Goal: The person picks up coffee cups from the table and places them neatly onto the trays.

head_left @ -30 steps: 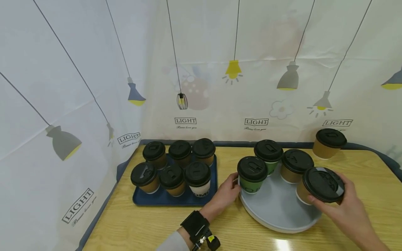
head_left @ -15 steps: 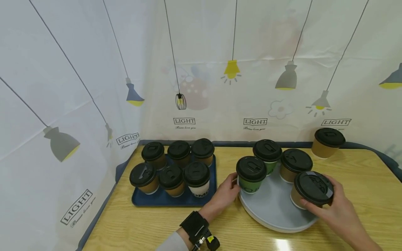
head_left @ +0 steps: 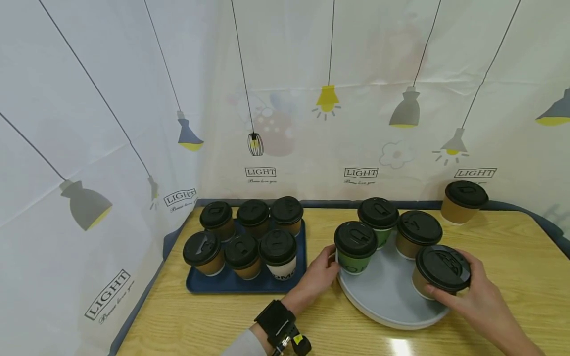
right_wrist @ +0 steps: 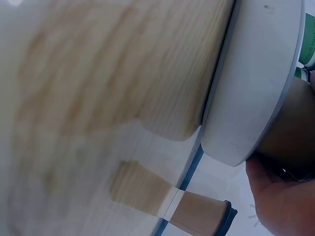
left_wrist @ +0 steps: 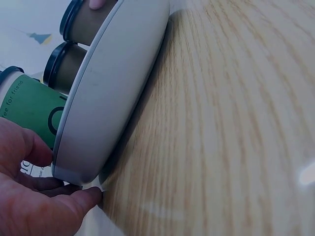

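Observation:
My right hand (head_left: 481, 296) grips a brown paper coffee cup (head_left: 442, 267) with a black lid, standing upright at the right side of a grey round turntable (head_left: 383, 301). In the right wrist view, fingers (right_wrist: 261, 179) curl about that cup's lower side, beside the rim. My left hand (head_left: 317, 274) holds the turntable's left rim, next to a green coffee cup (head_left: 355, 247); the left wrist view shows the thumb and fingers (left_wrist: 37, 150) pinching the edge. Behind stand another green cup (head_left: 378, 217) and a brown cup (head_left: 417, 233), both lidded.
A blue tray (head_left: 213, 286) on the left bears several lidded cups, one of them a white cup (head_left: 280, 254). Another brown cup (head_left: 464, 201) stands at the table's back right. A curtain (head_left: 285, 109) printed with lamps hangs behind the wooden table (head_left: 178, 326).
My right hand has moved left and slightly down with the brown cup, bringing it further over the turntable and onto it. My left hand stays at the rim.

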### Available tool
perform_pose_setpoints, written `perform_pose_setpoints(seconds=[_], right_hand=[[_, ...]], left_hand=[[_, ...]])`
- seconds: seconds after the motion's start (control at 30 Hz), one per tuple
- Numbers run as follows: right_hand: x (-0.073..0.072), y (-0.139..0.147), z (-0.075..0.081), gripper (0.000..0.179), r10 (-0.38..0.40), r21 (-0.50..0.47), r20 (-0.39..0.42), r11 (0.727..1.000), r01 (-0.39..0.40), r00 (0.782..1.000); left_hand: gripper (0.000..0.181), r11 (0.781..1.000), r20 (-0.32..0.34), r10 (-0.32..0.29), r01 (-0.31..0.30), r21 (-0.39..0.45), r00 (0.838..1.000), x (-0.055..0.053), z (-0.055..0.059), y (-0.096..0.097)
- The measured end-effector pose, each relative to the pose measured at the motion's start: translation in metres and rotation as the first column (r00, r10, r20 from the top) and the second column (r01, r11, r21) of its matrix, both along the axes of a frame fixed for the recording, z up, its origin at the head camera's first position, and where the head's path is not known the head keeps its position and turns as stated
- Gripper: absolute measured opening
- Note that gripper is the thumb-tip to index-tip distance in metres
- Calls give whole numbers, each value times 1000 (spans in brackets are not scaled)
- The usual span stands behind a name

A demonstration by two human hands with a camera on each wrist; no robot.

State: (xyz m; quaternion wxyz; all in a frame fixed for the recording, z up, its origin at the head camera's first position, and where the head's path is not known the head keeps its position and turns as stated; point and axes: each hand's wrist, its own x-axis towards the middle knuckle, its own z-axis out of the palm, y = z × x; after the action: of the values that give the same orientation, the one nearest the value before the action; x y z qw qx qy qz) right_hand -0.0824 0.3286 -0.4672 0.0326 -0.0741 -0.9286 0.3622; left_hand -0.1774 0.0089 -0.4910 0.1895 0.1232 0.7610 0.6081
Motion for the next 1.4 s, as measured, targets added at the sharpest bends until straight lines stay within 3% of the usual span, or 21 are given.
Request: perform_pose_setpoints(seconds=[0.2,0.27,0.43,0.6,0.87,1.0,1.13,1.27,1.4], right_hand=[[-1,6,5,134,23,-3,96,1000,-22,995],[0,8,5,134,36,-30,87,999,-33,996],[9,14,-3,114,80,-154,-88,984,-93,993],[12,22,-8,79,72,-154,-305,980,-124,950],[10,27,2,72,-48,-146,-413,989,-15,909],[7,28,3,71,-76,-161,-458,987,2,886],[6,29,5,69,-100,-162,-480,987,24,872],[4,31,6,67,-126,-155,-456,986,60,881],[2,33,6,65,-143,-150,-426,985,86,893]], left_hand=[[57,1000,-4,-24,24,-9,1000,-1,-1,0],[59,999,-6,-36,36,-16,999,-2,-1,0],[62,998,-19,-67,67,2,998,-1,-1,-2],[68,992,3,-115,114,58,993,2,-1,-7],[76,987,34,-161,160,3,986,9,-1,-16],[64,992,32,-122,122,20,992,14,0,-21],[44,999,4,-25,25,25,1000,15,1,-22],[34,997,-10,72,-71,37,997,4,1,-13],[45,997,-1,77,-77,32,997,-9,0,-4]])
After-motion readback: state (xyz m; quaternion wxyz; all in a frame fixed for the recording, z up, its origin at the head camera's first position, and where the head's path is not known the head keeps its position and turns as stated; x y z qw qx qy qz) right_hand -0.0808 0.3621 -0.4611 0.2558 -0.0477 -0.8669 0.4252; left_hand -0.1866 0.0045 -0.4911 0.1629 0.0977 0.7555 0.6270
